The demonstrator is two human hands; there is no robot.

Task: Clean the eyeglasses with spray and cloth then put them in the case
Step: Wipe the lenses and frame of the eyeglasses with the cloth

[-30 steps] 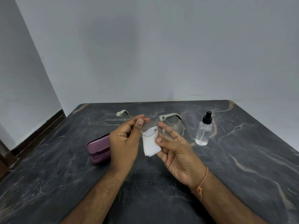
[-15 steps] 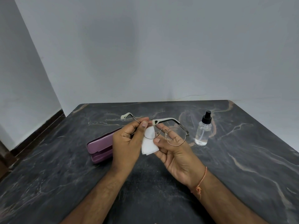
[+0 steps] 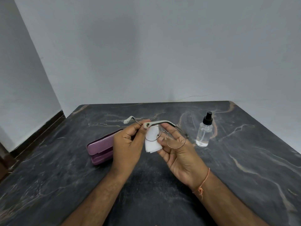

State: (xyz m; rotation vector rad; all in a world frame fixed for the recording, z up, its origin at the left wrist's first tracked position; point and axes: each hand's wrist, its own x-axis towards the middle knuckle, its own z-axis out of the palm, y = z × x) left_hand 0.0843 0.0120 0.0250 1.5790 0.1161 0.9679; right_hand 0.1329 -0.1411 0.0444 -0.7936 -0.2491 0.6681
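Note:
Thin-framed eyeglasses with pale temple tips hang above the table's middle, held between both hands. My left hand pinches the left side of the frame near its hinge. My right hand holds the frame at the bridge, with a folded white cloth under the left lens, pressed by its fingers. The right temple is folded across the frame; the left temple sticks out behind. A purple glasses case lies on the table behind my left hand, partly hidden. A clear spray bottle with a black cap stands to the right.
The dark marble table reaches a grey wall at the back. Its left edge runs along a wall corner with a dark skirting board. An orange thread is tied around my right wrist.
The glasses have turned and shifted right; the right temple has folded in across the frame. The cloth sits lower behind the left lens, less spread than before.

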